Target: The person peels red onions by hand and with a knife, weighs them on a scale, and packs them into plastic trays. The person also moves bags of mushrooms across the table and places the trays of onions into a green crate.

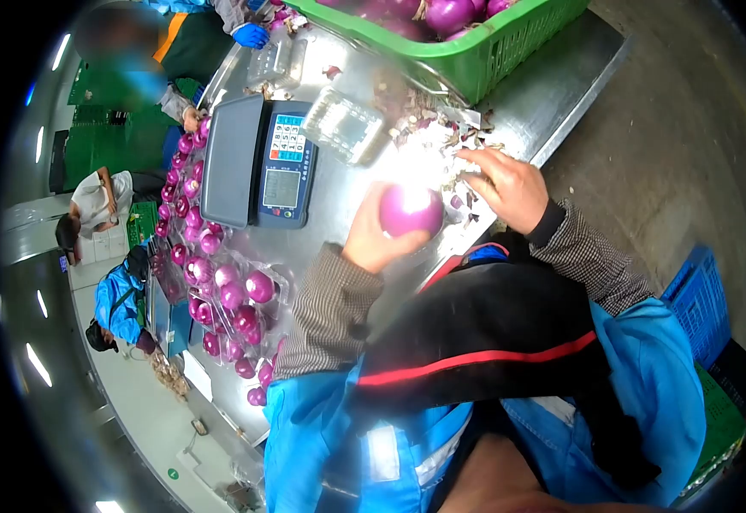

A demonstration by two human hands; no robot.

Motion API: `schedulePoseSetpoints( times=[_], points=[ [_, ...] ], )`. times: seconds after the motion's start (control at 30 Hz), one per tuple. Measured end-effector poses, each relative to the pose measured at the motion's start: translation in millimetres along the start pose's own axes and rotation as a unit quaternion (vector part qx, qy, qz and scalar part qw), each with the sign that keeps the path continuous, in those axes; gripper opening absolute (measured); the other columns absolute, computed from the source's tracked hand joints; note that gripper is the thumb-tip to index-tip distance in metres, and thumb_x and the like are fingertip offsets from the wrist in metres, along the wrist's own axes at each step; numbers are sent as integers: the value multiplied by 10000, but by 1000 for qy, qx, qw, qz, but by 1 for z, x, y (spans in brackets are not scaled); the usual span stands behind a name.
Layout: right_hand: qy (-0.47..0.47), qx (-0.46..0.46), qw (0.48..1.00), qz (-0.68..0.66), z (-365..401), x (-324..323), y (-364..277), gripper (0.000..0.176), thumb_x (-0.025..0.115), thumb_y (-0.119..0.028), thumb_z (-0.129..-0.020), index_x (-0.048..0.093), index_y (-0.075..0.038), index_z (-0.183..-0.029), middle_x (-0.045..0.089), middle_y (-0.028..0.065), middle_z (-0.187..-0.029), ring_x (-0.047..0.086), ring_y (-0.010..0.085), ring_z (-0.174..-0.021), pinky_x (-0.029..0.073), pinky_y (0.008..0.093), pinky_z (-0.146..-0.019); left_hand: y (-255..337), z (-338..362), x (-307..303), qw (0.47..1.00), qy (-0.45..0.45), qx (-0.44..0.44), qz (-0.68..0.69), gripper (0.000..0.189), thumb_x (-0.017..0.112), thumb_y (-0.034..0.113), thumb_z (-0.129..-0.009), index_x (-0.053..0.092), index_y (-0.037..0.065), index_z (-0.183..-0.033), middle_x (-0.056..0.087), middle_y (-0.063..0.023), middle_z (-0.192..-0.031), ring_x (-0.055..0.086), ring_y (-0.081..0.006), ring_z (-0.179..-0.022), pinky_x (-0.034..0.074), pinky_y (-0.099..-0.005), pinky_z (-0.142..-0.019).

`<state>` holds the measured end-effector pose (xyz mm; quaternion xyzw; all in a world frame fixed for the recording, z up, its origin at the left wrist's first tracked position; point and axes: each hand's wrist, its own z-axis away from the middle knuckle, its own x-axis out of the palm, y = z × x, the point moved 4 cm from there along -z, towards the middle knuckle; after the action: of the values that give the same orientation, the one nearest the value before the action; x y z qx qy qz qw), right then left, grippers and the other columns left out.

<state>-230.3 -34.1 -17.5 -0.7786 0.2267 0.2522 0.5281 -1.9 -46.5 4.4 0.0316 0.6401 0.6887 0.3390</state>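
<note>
My left hand (375,232) is wrapped round a peeled red onion (411,210), smooth and glossy purple, held just above the metal table. Beside it on the right, my right hand (508,190) is over the table's edge, fingers slightly bent and apart, with no object visible in them. Dry onion skins (441,128) are scattered close to its fingertips. A clear plastic tray (345,125) lies beyond my left hand, touching the digital scale (282,175). The scale's grey pan (233,161) has nothing on it.
A green crate (501,64) of red onions stands at the table's far end. Packed rows of onions in clear trays (232,295) line the left side. Co-workers stand beyond, one with a blue-gloved hand (251,35). A blue crate (700,308) is on the floor at right.
</note>
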Motion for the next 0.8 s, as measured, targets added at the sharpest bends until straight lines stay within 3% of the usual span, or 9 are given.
schedulePoseSetpoints(
  times=[0.03,0.07,0.23,0.33,0.5,0.63,0.7,0.77,0.8],
  points=[
    [-14,14,1000,-20,2,5,0,278,653,-171,-864,635,-77,-1125,667,104,-1003,662,288,-793,534,357,-678,-10,3,-6,984,6,27,-176,796,843,319,-621,492,-3,-1258,509,-170,-1167,540,-288,-1112,446,-379,-977],
    [-27,31,999,-1,7,11,8,253,653,-179,-869,643,-75,-1099,672,104,-1000,665,285,-787,534,357,-677,-28,9,-8,975,32,32,-216,772,854,303,-581,529,-6,-1209,486,-184,-1114,531,-322,-1077,451,-400,-966],
    [-56,56,997,-18,24,29,28,233,642,-170,-873,649,-83,-1089,667,133,-924,654,301,-754,526,367,-687,-105,34,-8,915,-33,-53,-399,772,857,244,-588,538,17,-1253,539,-180,-1175,548,-371,-1049,457,-429,-957],
    [-33,26,998,-40,20,17,24,234,645,-157,-863,643,-75,-1083,660,133,-938,651,308,-759,525,375,-683,-104,20,-12,920,-23,7,-392,700,831,230,-648,555,54,-1266,573,-166,-1211,551,-357,-1081,451,-433,-965],
    [-38,54,996,-58,15,5,30,214,656,-130,-856,642,-63,-1059,662,125,-914,653,311,-774,522,372,-677,61,-76,-56,881,174,311,-311,379,723,-14,-728,664,60,-1095,668,-135,-987,632,-323,-916,506,-381,-857],
    [-5,41,996,-82,10,-7,32,189,643,-97,-852,643,-54,-1036,654,128,-888,649,312,-757,517,376,-672,145,-202,-44,824,96,409,-381,474,729,68,-738,598,74,-1194,606,-162,-1120,584,-342,-1015,480,-412,-898],
    [-12,73,994,-76,12,-9,43,233,644,-178,-841,659,-98,-1059,679,119,-934,661,318,-827,524,402,-732,126,-273,-31,798,11,374,-473,575,725,149,-746,533,109,-1287,558,-179,-1211,549,-359,-1092,468,-426,-930],
    [-1,87,993,-82,10,-20,47,225,649,-173,-843,656,-92,-1052,678,120,-928,657,329,-821,523,402,-723,103,-325,-11,796,-80,157,-579,628,704,208,-766,485,160,-1352,542,-175,-1262,533,-370,-1160,466,-424,-964],
    [6,93,992,-80,11,-23,51,220,649,-173,-844,658,-93,-1049,679,121,-924,657,331,-819,524,402,-721,108,-328,-3,766,-94,131,-622,623,691,219,-779,477,176,-1363,537,-177,-1274,528,-372,-1176,463,-419,-978]
  ],
)
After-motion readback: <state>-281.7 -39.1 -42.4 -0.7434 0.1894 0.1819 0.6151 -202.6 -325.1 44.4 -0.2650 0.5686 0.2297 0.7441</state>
